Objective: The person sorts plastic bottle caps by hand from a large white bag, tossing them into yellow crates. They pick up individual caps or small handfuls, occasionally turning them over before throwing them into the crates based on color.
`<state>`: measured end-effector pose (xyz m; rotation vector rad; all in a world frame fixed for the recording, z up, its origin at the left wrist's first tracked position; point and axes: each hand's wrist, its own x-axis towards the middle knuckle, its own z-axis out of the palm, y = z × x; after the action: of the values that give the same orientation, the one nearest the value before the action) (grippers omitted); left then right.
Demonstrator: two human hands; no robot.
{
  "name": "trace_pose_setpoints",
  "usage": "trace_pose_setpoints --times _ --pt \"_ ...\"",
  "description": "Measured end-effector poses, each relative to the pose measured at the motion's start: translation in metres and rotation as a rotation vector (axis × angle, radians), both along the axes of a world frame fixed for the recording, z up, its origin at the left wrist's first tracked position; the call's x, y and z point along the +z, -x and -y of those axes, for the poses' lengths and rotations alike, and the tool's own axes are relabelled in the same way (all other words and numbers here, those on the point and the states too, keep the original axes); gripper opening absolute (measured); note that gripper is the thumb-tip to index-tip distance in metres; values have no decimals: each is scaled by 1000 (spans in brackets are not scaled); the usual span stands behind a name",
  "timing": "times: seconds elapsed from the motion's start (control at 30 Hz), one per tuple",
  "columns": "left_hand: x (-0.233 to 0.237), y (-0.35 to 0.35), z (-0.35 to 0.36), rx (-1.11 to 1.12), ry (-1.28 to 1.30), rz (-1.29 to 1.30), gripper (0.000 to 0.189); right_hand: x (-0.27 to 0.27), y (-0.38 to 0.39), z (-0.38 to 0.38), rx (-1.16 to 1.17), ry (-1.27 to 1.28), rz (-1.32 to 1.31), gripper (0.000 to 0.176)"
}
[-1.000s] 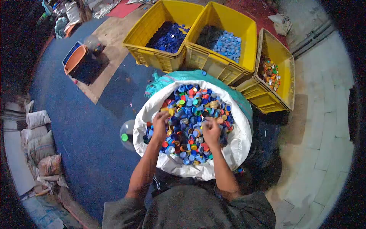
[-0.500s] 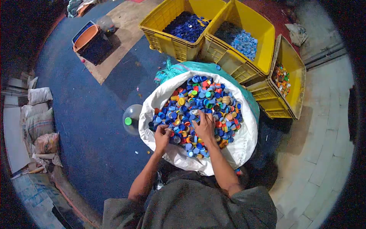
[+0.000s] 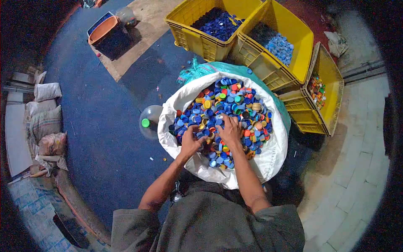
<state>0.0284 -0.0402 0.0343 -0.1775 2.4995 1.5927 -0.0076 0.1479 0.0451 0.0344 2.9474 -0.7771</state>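
A large white woven sack (image 3: 273,161) with its rim rolled down is full of plastic bottle caps (image 3: 216,98), mostly blue, with red, orange, yellow and green ones mixed in. Over the near left part of the heap is my left hand (image 3: 192,142), its thumb and fingers apart, with caps beneath it. My right hand (image 3: 231,133) reaches into the middle of the pile, fingers bent. A pale bottle cap (image 3: 220,119) shows between its thumb and index finger; the fingertips partly hide it.
Behind the sack stand yellow crates (image 3: 197,44) holding dark blue, light blue and mixed caps. A teal sack (image 3: 195,73) lies against the white one. A clear round bottle (image 3: 151,122) with a green cap is at left. Farther off are an orange-rimmed tub (image 3: 104,30) and stacked sacks (image 3: 46,115).
My left hand has moved right and inward over the caps, its fingers spreading. My right hand has shifted slightly within the heap. The view has turned a little.
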Motion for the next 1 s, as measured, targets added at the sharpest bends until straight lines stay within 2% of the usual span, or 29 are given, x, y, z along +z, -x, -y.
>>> trace_pose_setpoints --times 0.03,0.1,0.13,0.17,0.2,0.23,0.3,0.4,0.5,0.53,0.67,0.77,0.83,0.87,0.97,1.0 --pt "0 2 -2 -42 62 -55 52 1 0 -1 -13 22 -3 54" --pt "0 4 -6 -121 194 -153 55 -13 -2 -8 -95 247 -157 46" --pt "1 5 -9 -119 140 -27 60 -4 -3 -9 -181 486 -68 44" --pt "2 5 -11 -131 167 -118 60 4 -7 -10 -268 726 34 42" --pt "-3 8 -11 -186 226 -164 59 -8 -10 -20 -248 996 68 40" --pt "-8 10 -10 -244 281 -209 59 7 -14 -22 -330 1271 133 34" --pt "-10 14 -10 -295 346 -272 56 1 -24 -32 -404 1673 204 34" --pt "-10 17 -13 -324 394 -275 54 5 -38 -39 -400 1922 258 37" --pt "-11 19 -11 -339 401 -239 51 0 -51 -37 -475 2048 268 38" --pt "-13 19 -11 -327 395 -233 51 2 -54 -34 -668 2012 294 38" --pt "-14 19 -12 -312 371 -178 47 -4 -60 -32 -623 1996 328 32" --pt "-8 17 -12 -263 342 -235 45 -1 -58 -27 -555 1938 310 25" --pt "-9 14 -9 -187 204 -232 41 3 -55 -23 -505 1903 316 20" --pt "-9 14 -7 -148 136 -233 39 9 -50 -18 -579 1868 337 16" --pt "8 9 6 -5 -15 -80 33 4 -40 -15 -385 1761 334 16" --pt "-7 5 13 74 -114 -33 27 3 -38 -10 -483 1676 327 18"
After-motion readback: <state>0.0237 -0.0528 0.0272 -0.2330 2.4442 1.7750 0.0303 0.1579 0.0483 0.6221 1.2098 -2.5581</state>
